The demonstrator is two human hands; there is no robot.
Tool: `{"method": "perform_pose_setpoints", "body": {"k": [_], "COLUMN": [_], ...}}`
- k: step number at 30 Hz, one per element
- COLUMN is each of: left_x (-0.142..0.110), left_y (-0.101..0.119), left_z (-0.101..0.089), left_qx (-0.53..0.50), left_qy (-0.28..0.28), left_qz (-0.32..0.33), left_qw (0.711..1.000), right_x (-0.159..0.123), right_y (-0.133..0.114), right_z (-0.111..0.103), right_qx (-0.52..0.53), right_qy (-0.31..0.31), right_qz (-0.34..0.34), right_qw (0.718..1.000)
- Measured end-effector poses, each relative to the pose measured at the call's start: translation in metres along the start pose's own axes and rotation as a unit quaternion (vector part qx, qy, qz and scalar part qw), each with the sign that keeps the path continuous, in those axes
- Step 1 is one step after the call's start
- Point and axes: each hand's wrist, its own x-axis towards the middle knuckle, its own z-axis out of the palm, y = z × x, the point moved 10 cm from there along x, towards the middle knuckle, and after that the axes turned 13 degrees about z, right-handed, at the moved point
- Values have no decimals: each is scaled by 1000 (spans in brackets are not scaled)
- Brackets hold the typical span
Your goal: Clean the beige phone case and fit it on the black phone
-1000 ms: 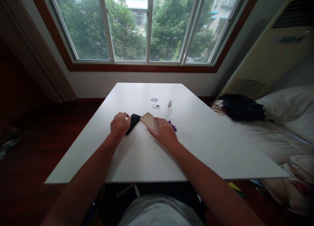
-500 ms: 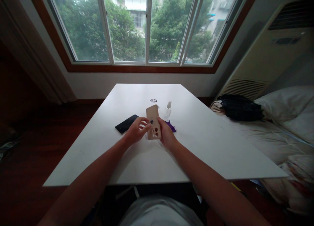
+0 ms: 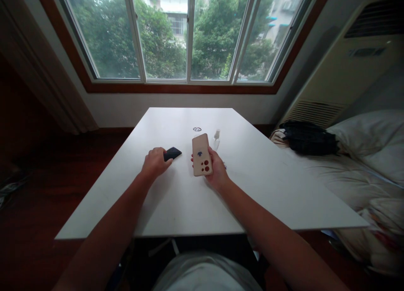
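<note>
My right hand is closed around a beige phone case and holds it up above the white table, its camera holes facing me. My left hand rests on the near end of a black phone that lies flat on the table, fingers curled over it. A small clear spray bottle stands just behind the case. A bit of purple cloth behind my right hand is mostly hidden.
A round cable hole sits further back on the table. A bed with a white pillow and a dark garment lies to the right, beside a standing air conditioner. Windows face the table's far side.
My left hand let go of the beige case and moved left onto the black phone. My right hand now holds the case alone, still raised.
</note>
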Motion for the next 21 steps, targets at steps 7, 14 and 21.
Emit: {"method": "perform_pose_setpoints", "body": {"k": [7, 14, 21], "left_x": [-5, -7, -14], "left_y": [-16, -3, 12], "left_z": [13, 7, 5], "left_qx": [25, 70, 70], "left_qy": [-105, -69, -62], "left_qz": [-53, -76, -105], "left_qw": [993, 992, 990], "right_x": [0, -2, -3], "right_y": [2, 1, 1], "right_z": [3, 2, 4], "right_qx": [-80, -65, -44], "right_qy": [10, 7, 1], "right_qz": [-11, -15, -12], "right_qw": [997, 998, 999]}}
